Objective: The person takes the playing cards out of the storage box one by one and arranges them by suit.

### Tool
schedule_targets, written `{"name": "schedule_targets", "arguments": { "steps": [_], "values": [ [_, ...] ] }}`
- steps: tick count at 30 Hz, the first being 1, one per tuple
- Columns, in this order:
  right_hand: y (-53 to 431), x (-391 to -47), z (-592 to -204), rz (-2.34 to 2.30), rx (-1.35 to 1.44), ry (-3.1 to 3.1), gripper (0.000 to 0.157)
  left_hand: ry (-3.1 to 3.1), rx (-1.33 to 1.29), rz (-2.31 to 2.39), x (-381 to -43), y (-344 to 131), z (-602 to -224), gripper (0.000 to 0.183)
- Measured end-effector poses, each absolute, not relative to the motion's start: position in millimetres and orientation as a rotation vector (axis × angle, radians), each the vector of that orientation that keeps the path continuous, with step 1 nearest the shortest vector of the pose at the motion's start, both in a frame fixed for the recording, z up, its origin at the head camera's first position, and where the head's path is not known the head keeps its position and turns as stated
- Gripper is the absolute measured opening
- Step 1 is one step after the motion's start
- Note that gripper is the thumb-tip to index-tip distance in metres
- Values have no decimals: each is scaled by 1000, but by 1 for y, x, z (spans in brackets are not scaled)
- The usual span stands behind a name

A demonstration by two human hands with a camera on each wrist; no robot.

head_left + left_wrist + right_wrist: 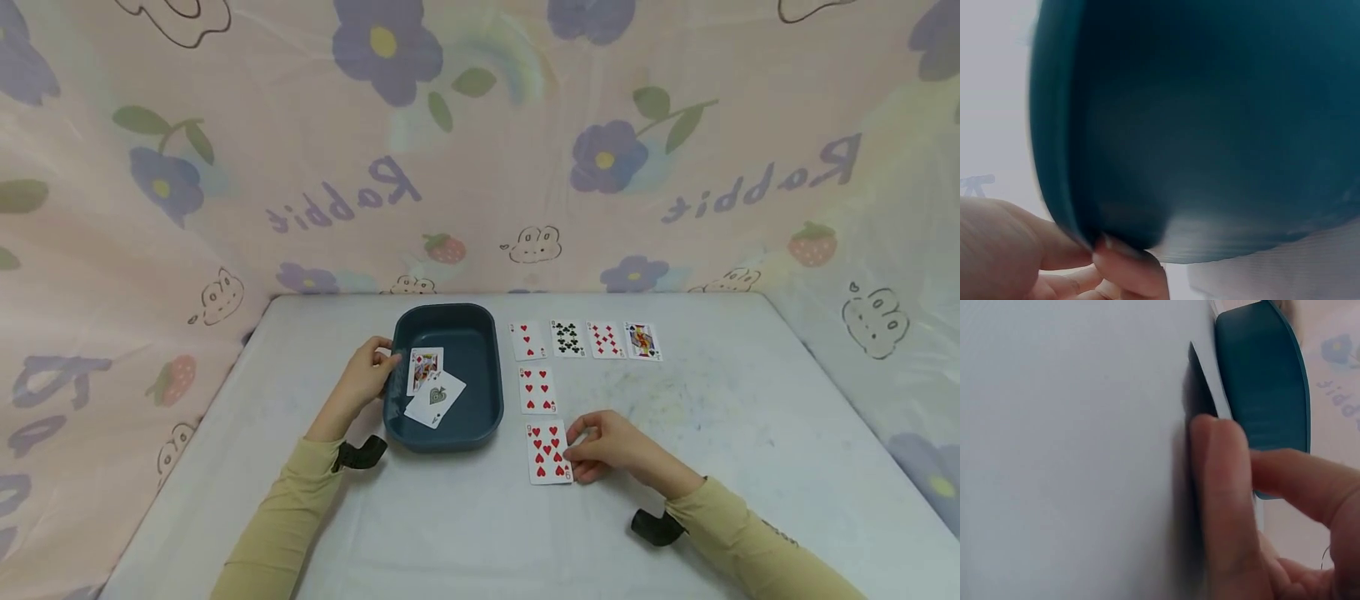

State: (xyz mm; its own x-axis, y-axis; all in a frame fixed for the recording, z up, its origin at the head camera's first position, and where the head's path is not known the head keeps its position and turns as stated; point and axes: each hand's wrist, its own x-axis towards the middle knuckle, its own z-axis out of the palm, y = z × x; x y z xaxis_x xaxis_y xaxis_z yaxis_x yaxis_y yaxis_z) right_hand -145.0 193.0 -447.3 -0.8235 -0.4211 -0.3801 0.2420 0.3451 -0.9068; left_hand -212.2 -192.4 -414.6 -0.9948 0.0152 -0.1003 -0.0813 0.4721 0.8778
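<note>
A dark teal rectangular tray (480, 417) stands left of centre on the table. My left hand (370, 371) grips its left rim, thumb and fingers on either side of the wall in the left wrist view. Inside the tray, an ace of spades (437, 400) overlaps a red face card (424, 364). My right hand (606, 447) pinches the right edge of a nine of hearts (547, 454). In the right wrist view that card (1200, 381) appears edge-on between thumb and fingers, tilted up from the table.
Above the nine lies a six of hearts (537, 390). Behind it runs a row of face-up cards: a hearts card (528, 341), a black clubs card (567, 338), a diamonds card (605, 340) and a face card (643, 342). Patterned cloth (480, 167) hangs behind the white table (465, 533).
</note>
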Motion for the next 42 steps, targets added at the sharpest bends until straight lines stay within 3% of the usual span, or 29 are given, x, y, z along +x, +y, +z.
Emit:
{"name": "schedule_targets", "arguments": {
  "steps": [14, 42],
  "values": [
    [190, -141, -446, -1496, -106, 2082, 18, 2614, -58, 1571, -212, -193, -416, 35],
    [191, -140, -442, -1441, -131, 2067, 17, 2609, -59, 1581, -211, -192, -415, 34]
  ]
}}
